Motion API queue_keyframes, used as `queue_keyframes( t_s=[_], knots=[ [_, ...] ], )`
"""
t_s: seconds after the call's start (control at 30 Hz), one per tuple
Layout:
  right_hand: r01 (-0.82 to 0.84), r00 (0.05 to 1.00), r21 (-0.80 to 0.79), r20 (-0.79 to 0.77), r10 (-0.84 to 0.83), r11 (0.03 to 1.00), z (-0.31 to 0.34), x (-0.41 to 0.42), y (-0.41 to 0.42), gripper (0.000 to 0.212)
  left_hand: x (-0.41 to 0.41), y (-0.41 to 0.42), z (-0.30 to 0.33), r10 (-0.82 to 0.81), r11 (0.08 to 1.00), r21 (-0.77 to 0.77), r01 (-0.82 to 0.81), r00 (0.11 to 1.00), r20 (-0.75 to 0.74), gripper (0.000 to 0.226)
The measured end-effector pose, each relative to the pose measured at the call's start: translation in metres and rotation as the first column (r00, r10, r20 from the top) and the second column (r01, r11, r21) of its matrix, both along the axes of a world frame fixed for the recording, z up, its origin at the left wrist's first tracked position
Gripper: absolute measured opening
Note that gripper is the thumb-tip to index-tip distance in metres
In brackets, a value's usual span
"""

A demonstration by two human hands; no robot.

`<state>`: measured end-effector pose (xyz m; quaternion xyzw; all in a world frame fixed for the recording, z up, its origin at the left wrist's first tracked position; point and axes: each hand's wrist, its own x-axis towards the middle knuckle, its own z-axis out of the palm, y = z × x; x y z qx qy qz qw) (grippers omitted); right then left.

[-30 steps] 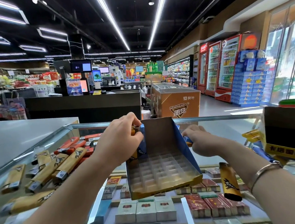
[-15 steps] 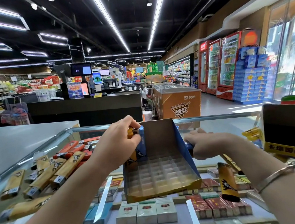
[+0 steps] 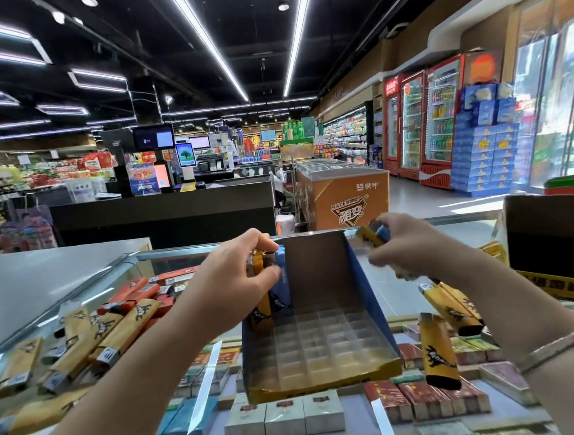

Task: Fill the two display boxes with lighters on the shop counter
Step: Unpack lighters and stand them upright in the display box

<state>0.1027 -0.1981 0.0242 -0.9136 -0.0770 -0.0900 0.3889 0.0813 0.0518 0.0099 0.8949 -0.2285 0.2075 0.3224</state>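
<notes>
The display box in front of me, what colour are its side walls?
Blue, with a yellow front lip; the display box shows best in the head view.

- Loose lighters (image 3: 92, 339) are crowding the worktop (image 3: 387, 288) left of the display box (image 3: 322, 334).
- The box's open grid is lying unobstructed.
- A second box (image 3: 555, 241) is blocking the right edge.

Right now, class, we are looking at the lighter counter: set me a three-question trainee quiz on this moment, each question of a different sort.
1. True or false: the display box in the middle is already full.
2. Which hand holds lighters in the box's far left corner? A left hand B right hand
3. Fill in: the loose orange lighters lie to the ___ of the box.

Key: 1 false; 2 A; 3 left.
</notes>
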Motion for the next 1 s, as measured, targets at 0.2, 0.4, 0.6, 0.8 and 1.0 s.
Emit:
queue_keyframes(
  t_s=[0.2, 0.4, 0.6, 0.8, 1.0],
  knots=[
    [-0.269, 0.956, 0.434, 0.231, 0.183, 0.860, 0.023, -0.022, 0.016, 0.019, -0.006, -0.006, -0.001, -0.205, 0.979, -0.032, 0.203, 0.974, -0.096, 0.030],
    [-0.379, 0.848, 0.725, 0.024, 0.529, 0.575, 0.013, -0.033, 0.040, 0.033, -0.017, -0.015, 0.002, -0.229, 0.973, 0.019, 0.230, 0.972, -0.050, 0.063],
    [-0.226, 0.836, 0.799, -0.135, 0.532, 0.557, 0.006, -0.034, 0.048, 0.057, -0.029, -0.027, 0.008, -0.202, 0.976, 0.156, 0.152, 0.896, 0.395, 0.058],
    [-0.191, 0.806, 0.815, -0.188, 0.562, 0.547, 0.005, -0.034, 0.050, 0.048, -0.029, -0.030, 0.005, -0.259, 0.949, 0.295, 0.109, 0.804, 0.535, 0.031],
    [-0.225, 0.765, 0.748, -0.261, 0.589, 0.625, 0.005, -0.038, 0.050, 0.034, -0.027, -0.029, 0.006, -0.272, 0.926, 0.377, 0.015, 0.718, 0.640, 0.028]
  ],
)
